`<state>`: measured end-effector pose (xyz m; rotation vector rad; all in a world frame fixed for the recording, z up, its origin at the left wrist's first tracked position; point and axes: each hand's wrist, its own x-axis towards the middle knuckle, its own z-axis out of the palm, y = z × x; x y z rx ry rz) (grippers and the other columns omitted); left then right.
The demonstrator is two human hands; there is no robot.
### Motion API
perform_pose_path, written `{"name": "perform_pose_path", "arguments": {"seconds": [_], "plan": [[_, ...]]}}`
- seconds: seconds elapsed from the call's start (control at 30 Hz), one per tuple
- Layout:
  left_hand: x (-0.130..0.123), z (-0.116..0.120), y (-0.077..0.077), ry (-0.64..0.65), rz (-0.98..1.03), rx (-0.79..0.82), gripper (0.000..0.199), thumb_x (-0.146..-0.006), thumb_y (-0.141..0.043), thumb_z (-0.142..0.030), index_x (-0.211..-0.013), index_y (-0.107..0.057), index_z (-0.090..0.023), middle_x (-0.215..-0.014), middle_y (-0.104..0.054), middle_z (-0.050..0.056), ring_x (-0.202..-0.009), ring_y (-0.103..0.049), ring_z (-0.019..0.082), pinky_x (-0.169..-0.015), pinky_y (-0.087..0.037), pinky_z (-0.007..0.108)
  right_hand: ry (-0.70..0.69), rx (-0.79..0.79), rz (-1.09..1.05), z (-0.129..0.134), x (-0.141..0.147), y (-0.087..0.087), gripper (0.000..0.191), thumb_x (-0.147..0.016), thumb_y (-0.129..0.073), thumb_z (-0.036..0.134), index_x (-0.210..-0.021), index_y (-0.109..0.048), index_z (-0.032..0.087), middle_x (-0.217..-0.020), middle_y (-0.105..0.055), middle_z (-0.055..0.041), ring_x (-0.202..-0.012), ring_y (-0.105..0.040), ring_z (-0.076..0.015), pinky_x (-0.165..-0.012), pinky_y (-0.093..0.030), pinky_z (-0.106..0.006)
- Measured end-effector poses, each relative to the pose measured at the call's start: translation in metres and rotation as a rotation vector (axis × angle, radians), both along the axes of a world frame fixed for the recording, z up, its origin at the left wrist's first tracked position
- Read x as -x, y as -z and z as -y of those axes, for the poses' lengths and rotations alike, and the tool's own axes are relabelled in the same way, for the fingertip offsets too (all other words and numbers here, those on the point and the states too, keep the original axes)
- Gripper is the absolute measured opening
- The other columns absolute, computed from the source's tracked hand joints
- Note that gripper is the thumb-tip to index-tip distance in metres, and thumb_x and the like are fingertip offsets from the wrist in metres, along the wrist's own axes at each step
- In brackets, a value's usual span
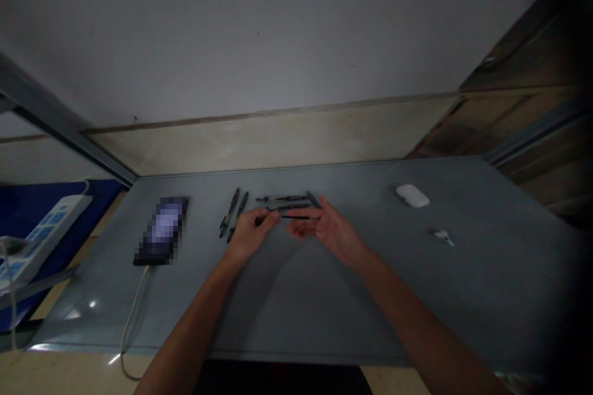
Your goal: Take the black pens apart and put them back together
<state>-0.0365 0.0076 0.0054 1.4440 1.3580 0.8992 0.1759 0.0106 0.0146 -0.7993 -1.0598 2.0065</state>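
with the left hand (252, 231) pinched on a dark piece (262, 220) and the right hand (332, 229) just apart, its hold unclear on the slim black rod (299, 218) between them, a loose grip could drop the rod onto the surface (319, 308).

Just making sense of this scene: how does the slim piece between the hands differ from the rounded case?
The slim piece is black, the rounded case white. The slim piece is thin and straight, the rounded case broad with curved corners. The slim piece sits between left hand and right hand; the rounded case lies on the table, touched by neither.
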Motion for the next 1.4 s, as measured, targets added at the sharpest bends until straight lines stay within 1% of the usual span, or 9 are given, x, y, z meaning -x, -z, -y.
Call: {"name": "perform_pose_path", "arguments": {"seconds": [0.2, 0.37, 0.47, 0.63, 0.8, 1.0, 1.13, 1.23, 1.4], "plan": [[-0.001, 0.000, -0.002, 0.033, -0.003, 0.011, 0.036, -0.085, -0.060, -0.050, -0.085, -0.069, -0.015, -0.074, -0.066, 0.004, -0.066, -0.057, 0.015, -0.059, -0.042, 0.025, -0.011, -0.030, -0.014, 0.000, -0.003, 0.000, 0.067, -0.098, -0.026, 0.067, -0.106, -0.077, 0.024, -0.098, -0.077, -0.0125, -0.087, -0.070, -0.0235, -0.081, -0.050, -0.038], [-0.001, 0.002, -0.002, -0.058, -0.065, 0.014, 0.051, -0.091, -0.051, -0.060, -0.075, -0.069, -0.015, -0.052, -0.043, -0.003, -0.049, -0.041, 0.012, -0.048, -0.029, 0.025, -0.003, -0.045, 0.022, 0.000, -0.003, -0.002, 0.070, -0.097, -0.024, 0.069, -0.104, -0.078, 0.025, -0.097, -0.077, -0.0124, -0.088, -0.069, -0.0242, -0.081, -0.050, -0.039], [0.001, 0.000, 0.001, -0.046, -0.078, -0.017, 0.049, -0.088, -0.056, -0.060, -0.071, -0.067, -0.015, -0.056, -0.047, -0.002, -0.052, -0.041, 0.011, -0.050, -0.030, 0.025, 0.007, -0.018, 0.039, 0.000, -0.001, -0.001, 0.073, -0.094, -0.027, 0.072, -0.107, -0.077, 0.020, -0.096, -0.077, -0.0136, -0.088, -0.069, -0.0246, -0.081, -0.050, -0.037], [0.004, -0.002, 0.002, -0.056, -0.065, -0.068, 0.039, -0.082, -0.065, -0.055, -0.091, -0.069, -0.017, -0.059, -0.043, -0.005, -0.053, -0.038, 0.010, -0.052, -0.030, 0.023, 0.037, 0.010, -0.042, -0.003, 0.000, 0.005, 0.072, -0.096, -0.030, 0.068, -0.116, -0.072, 0.013, -0.091, -0.077, -0.0152, -0.081, -0.069, -0.0226, -0.077, -0.050, -0.034], [0.002, 0.000, -0.001, -0.075, -0.059, -0.043, 0.043, -0.085, -0.061, -0.057, -0.101, -0.068, -0.018, -0.057, -0.040, -0.006, -0.050, -0.035, 0.010, -0.049, -0.027, 0.023, 0.043, -0.022, -0.003, -0.004, -0.002, 0.005, 0.070, -0.096, -0.030, 0.069, -0.106, -0.077, 0.019, -0.088, -0.077, -0.0129, -0.079, -0.068, -0.0225, -0.078, -0.050, -0.037], [0.002, 0.000, 0.001, -0.067, -0.158, -0.039, 0.047, -0.090, -0.053, -0.055, -0.071, -0.069, -0.015, -0.057, -0.046, -0.002, -0.054, -0.042, 0.013, -0.052, -0.029, 0.026, 0.049, -0.035, 0.091, -0.002, -0.002, 0.000, 0.068, -0.094, -0.027, 0.072, -0.100, -0.078, 0.027, -0.088, -0.077, -0.0116, -0.082, -0.069, -0.0253, -0.082, -0.051, -0.041], [0.004, 0.000, -0.001, -0.028, -0.083, -0.039, 0.031, -0.084, -0.063, -0.046, -0.087, -0.071, -0.016, -0.060, -0.048, -0.003, -0.055, -0.042, 0.012, -0.053, -0.032, 0.024, 0.068, -0.014, 0.050, -0.004, -0.001, 0.007, 0.067, -0.094, -0.034, 0.071, -0.105, -0.076, 0.020, -0.085, -0.076, -0.0118, -0.077, -0.067, -0.0216, -0.077, -0.050, -0.036], [0.005, -0.001, -0.003, -0.051, -0.074, -0.022, 0.036, -0.082, -0.066, -0.047, -0.102, -0.069, -0.017, -0.057, -0.039, -0.007, -0.052, -0.037, 0.011, -0.051, -0.028, 0.023, 0.074, 0.000, 0.035, -0.005, 0.000, 0.011, 0.067, -0.095, -0.035, 0.069, -0.107, -0.075, 0.016, -0.084, -0.075, -0.0117, -0.076, -0.067, -0.0195, -0.076, -0.050, -0.033], [0.003, -0.001, -0.001, -0.060, -0.179, -0.044, 0.048, -0.090, -0.051, -0.057, -0.078, -0.069, -0.014, -0.058, -0.046, -0.002, -0.055, -0.041, 0.013, -0.053, -0.027, 0.026, 0.052, 0.020, 0.027, -0.004, 0.000, 0.010, 0.069, -0.095, -0.034, 0.070, -0.107, -0.075, 0.016, -0.084, -0.075, -0.0114, -0.077, -0.068, -0.0193, -0.077, -0.050, -0.032]]}}
